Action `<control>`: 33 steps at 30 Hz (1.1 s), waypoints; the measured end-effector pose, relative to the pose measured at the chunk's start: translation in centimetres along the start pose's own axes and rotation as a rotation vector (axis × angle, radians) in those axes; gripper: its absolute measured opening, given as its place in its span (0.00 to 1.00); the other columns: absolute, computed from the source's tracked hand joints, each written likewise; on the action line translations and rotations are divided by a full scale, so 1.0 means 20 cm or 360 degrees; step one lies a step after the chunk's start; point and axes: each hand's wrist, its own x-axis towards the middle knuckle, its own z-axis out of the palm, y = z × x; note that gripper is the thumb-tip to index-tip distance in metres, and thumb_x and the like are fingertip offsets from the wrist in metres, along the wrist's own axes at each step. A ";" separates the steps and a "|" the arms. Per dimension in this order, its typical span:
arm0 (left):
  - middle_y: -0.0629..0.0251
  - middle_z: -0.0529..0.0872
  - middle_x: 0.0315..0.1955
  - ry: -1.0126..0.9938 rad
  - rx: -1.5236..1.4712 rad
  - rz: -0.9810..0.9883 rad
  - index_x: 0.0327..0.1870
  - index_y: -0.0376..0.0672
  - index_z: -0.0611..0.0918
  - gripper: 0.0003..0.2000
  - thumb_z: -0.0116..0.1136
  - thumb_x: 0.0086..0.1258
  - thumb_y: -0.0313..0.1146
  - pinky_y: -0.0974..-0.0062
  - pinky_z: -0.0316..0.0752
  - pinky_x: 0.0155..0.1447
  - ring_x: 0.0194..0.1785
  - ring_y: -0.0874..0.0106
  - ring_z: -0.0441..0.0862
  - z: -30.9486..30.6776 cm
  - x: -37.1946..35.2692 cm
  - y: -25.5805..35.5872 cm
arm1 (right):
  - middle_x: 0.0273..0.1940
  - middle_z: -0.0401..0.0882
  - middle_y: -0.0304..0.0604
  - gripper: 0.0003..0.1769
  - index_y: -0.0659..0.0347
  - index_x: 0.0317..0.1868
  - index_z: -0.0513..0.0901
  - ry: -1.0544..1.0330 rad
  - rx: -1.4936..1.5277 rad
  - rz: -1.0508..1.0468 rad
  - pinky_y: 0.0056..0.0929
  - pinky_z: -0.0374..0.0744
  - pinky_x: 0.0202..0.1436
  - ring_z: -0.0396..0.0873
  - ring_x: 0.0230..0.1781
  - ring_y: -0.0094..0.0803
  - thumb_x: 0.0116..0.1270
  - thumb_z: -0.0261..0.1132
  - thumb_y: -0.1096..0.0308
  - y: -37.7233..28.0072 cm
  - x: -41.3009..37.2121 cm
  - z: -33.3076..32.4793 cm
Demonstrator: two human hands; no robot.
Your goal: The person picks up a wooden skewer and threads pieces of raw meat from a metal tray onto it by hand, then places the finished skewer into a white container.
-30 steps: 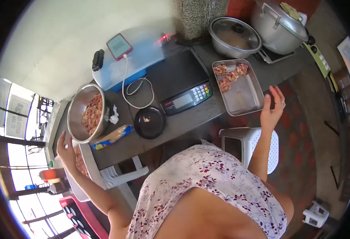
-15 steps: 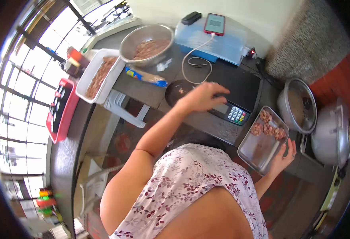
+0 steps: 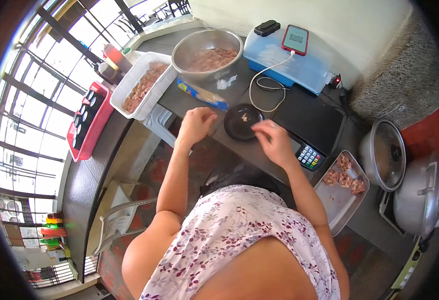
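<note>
My left hand point(image 3: 196, 125) is over the counter's front edge, left of a small black dish point(image 3: 233, 131), its fingers curled together. My right hand point(image 3: 274, 142) hangs by the dish's right rim, with thumb and fingertips pinched; whether they hold anything is too small to tell. Small pale bits lie in the dish. A black scale point(image 3: 309, 112) with a keypad is to the right. Beyond it a metal tray point(image 3: 337, 200) holds several clumps of raw meat. A packet with blue and yellow ends point(image 3: 202, 94) lies behind my left hand.
Meat fills a steel bowl point(image 3: 179, 50) and a white tub point(image 3: 167, 80) at the back left. A phone point(image 3: 295, 40) rests on a blue-lidded box point(image 3: 264, 50), its cable trailing behind the dish. Pots point(image 3: 417, 200) stand right; a pink basket point(image 3: 85, 145) is left.
My left hand has moved left, away from the scale and dish. My right hand has left the metal tray and come to the dish's right side. The camera view has shifted.
</note>
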 end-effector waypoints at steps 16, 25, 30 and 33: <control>0.54 0.76 0.51 -0.0229 0.0481 0.0496 0.48 0.44 0.80 0.16 0.59 0.56 0.25 0.59 0.76 0.50 0.48 0.52 0.79 0.08 0.52 -0.59 | 0.34 0.78 0.50 0.05 0.60 0.27 0.85 -0.0334 -0.0788 0.0044 0.43 0.75 0.45 0.75 0.38 0.50 0.50 0.62 0.75 0.36 0.63 0.55; 0.57 0.77 0.44 -0.0233 0.0160 0.0584 0.43 0.42 0.81 0.13 0.62 0.55 0.25 0.60 0.76 0.45 0.44 0.54 0.80 0.05 0.55 -0.67 | 0.32 0.78 0.51 0.05 0.62 0.26 0.83 -0.0110 -0.0767 0.0235 0.45 0.75 0.44 0.77 0.39 0.49 0.54 0.61 0.71 0.38 0.73 0.66; 0.57 0.77 0.44 -0.0239 0.0086 0.0617 0.44 0.42 0.81 0.14 0.62 0.54 0.25 0.60 0.77 0.45 0.43 0.54 0.81 0.05 0.57 -0.70 | 0.33 0.79 0.49 0.06 0.60 0.30 0.85 -0.0267 -0.0960 0.0383 0.44 0.75 0.48 0.77 0.41 0.48 0.54 0.64 0.68 0.34 0.76 0.71; 0.56 0.76 0.45 -0.0249 0.0050 0.0640 0.44 0.43 0.81 0.14 0.61 0.54 0.25 0.60 0.77 0.46 0.43 0.54 0.81 0.04 0.58 -0.72 | 0.32 0.79 0.48 0.05 0.59 0.29 0.85 -0.0287 -0.1101 0.0278 0.45 0.75 0.47 0.77 0.39 0.48 0.54 0.63 0.69 0.34 0.76 0.71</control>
